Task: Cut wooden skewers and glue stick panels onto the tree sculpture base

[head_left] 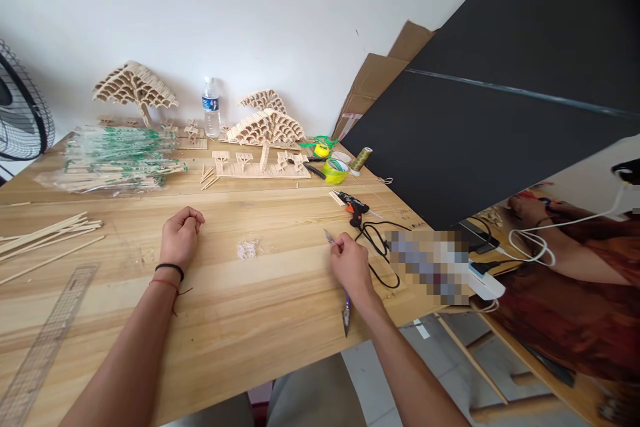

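Observation:
My left hand (181, 233) rests on the wooden table, curled in a loose fist with nothing visible in it. My right hand (349, 265) is closed in a pinch on a slim tool with a pointed metal tip (328, 235). Below that hand, a purple shaft with a dark pointed end (347, 320) shows; whether it is part of the same tool, I cannot tell. Between the hands lies a small heap of whitish scraps (247, 249). Just beyond my right hand is a black and orange glue gun (355, 207), beside a few short sticks (337, 198).
Stick-built tree models (265, 130) stand at the back near a water bottle (211, 107). Bagged sticks (120, 157), loose sticks (50, 237) and a clear ruler (50, 340) lie left. Yellow tape (335, 171), thread (361, 160) and a cable (373, 247) are right. Another person's arm (565, 240) shows beyond.

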### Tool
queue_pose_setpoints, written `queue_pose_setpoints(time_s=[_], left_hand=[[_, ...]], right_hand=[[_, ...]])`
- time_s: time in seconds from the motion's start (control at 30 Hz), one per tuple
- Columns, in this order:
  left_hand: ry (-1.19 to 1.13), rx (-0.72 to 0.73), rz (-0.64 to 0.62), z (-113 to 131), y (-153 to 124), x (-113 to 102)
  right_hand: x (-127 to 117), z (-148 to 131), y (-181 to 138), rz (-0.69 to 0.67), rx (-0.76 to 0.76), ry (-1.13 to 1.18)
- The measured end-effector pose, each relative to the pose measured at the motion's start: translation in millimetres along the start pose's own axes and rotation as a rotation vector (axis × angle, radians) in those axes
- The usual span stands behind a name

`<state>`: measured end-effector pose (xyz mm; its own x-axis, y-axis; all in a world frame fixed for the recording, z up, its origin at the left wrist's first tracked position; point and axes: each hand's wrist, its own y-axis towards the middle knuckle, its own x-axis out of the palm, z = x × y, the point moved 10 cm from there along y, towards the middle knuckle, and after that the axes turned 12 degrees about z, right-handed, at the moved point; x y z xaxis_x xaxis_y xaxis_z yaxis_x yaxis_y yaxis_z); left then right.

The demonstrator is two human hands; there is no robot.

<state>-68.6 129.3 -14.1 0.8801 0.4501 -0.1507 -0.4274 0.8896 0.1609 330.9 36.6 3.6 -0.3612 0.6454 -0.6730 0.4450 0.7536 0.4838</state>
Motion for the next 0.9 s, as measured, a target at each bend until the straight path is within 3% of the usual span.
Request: queue_pose_setpoints(time_s=[0.23, 0.3, 0.53, 0.63, 0.8, 0.9], left_hand=[[0.035, 0.027, 0.002, 1.9, -1.0, -2.0], [0.036, 0.031, -0.003, 1.9, -0.8, -1.2], [0.036, 0.054, -0.005, 3.6, -1.3, 3.9], [-0.029, 0.048, -0.015, 5.9, -10.6, 15.3], [-0.365, -0.058, -0.077, 6.5, -31.1, 40.9], [-0.538, -0.088, -0.066, 10.5, -35.8, 44.1]], right_hand=[[44.9, -82.9, -53.7, -0.103, -0.135, 0.086], [50.8, -94.8, -59.8, -0.133, -0.150, 0.103], [40.9, -70.0, -42.2, -0.120, -0.071, 0.097], [45.3, -77.3, -50.0, -0.140, -0.078, 0.126], [53.5, -97.4, -64.9, -0.191, -0.086, 0.225], [47.9, -96.4, -62.6, -0.171, -0.034, 0.286]])
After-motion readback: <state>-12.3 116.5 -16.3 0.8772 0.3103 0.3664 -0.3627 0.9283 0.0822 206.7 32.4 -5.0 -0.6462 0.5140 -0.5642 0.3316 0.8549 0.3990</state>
